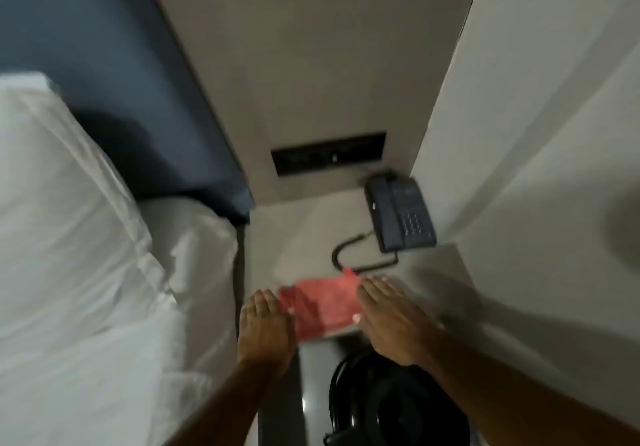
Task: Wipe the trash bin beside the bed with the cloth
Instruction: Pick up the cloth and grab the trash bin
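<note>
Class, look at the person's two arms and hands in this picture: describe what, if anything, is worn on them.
Both arms are bare as far as the picture shows: no sleeves reach the forearms or wrists. The left hand and right hand wear no gloves. No watch, bracelet or ring can be made out, though the picture is blurred, so a thin ring could be missed.

Left hand (265, 321), right hand (389, 317) flat, outstretched

Flat hands, left (265, 324) and right (391, 317), flank red cloth (322, 302).
</note>
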Action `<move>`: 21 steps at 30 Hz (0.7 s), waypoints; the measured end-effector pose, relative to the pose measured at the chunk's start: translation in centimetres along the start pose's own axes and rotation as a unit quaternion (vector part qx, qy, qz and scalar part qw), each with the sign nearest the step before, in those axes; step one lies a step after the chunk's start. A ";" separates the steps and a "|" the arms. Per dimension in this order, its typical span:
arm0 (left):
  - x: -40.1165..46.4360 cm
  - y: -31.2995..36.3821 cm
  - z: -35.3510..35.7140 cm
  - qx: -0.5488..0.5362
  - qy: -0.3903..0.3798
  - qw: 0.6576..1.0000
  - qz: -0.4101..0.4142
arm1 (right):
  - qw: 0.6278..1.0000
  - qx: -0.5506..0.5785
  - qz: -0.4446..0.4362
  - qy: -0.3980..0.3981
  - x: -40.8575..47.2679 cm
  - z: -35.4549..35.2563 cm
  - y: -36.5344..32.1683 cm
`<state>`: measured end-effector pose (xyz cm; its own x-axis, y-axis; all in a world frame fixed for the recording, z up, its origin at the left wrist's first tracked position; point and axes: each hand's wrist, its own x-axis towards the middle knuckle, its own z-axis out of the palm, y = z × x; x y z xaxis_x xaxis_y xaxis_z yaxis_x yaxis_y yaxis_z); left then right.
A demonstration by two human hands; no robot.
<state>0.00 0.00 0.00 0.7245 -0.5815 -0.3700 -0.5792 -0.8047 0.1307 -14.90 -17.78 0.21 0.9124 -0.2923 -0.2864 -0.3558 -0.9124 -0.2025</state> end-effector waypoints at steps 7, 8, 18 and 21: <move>5.0 -1.6 8.3 -0.361 -0.018 0.917 -0.171 | 0.996 0.012 -0.013 -0.084 3.2 13.0 0.3; 5.3 -1.4 8.5 -0.415 -0.024 0.884 -0.213 | 0.997 0.023 -0.006 -0.076 3.6 13.7 0.2; 3.3 4.7 5.2 -0.543 -0.024 0.830 -0.122 | 0.834 0.504 0.220 -0.039 3.3 10.2 -0.8; -2.1 6.2 3.5 -0.463 0.007 0.884 0.062 | 0.508 0.830 0.224 -0.051 -0.7 9.4 -1.0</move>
<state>-6.49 -3.36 -1.64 0.6847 -0.6685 -0.2903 -0.1044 -0.4842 0.8687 -17.10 -14.00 -8.20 0.6796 -0.2699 -0.6822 -0.2807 0.7635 -0.5817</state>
